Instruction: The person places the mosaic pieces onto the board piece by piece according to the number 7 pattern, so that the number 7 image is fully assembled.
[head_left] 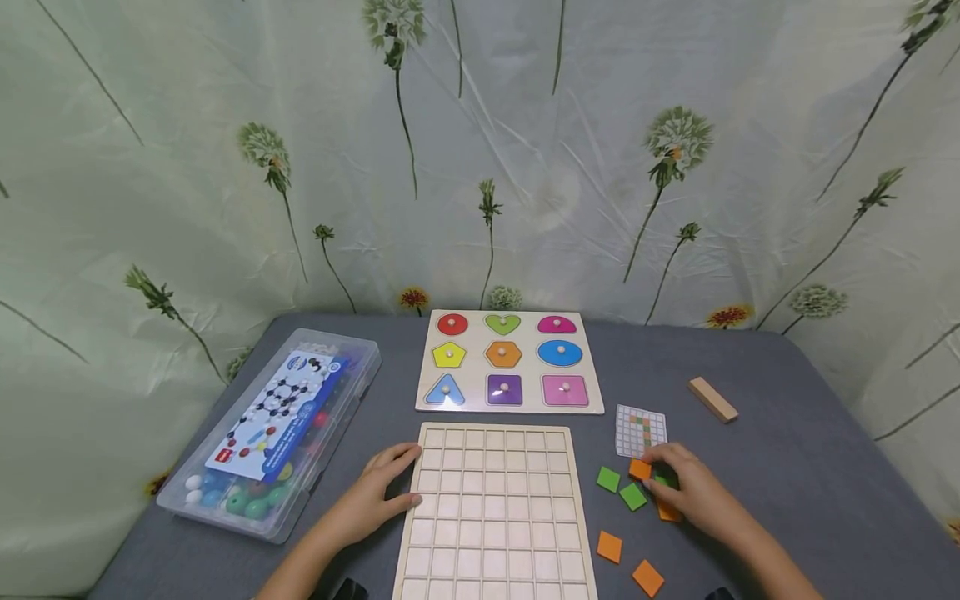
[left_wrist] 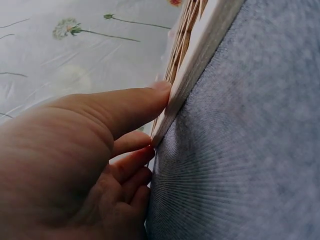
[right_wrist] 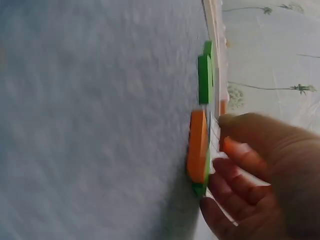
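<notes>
My left hand (head_left: 377,486) rests at the left edge of a wooden grid board (head_left: 493,483), thumb and index fingertips touching its rim (left_wrist: 192,75). My right hand (head_left: 697,492) pinches an orange square tile (head_left: 640,469) between thumb and fingertips, just below a small pattern card (head_left: 640,427). Beneath that hand lie another orange tile (right_wrist: 198,145) and a green tile (head_left: 662,481), both partly hidden. Two green tiles (head_left: 633,497) lie to the left of it. Nearer the front are an orange tile (head_left: 609,547) and one more orange tile (head_left: 647,577).
Behind the board lies a shape puzzle (head_left: 423,396) with knobbed coloured pieces. A clear plastic case (head_left: 300,492) of coloured balls stands at left. A wooden block (head_left: 713,400) is at right on the grey tablecloth (head_left: 810,483). A flowered curtain (head_left: 562,167) hangs behind.
</notes>
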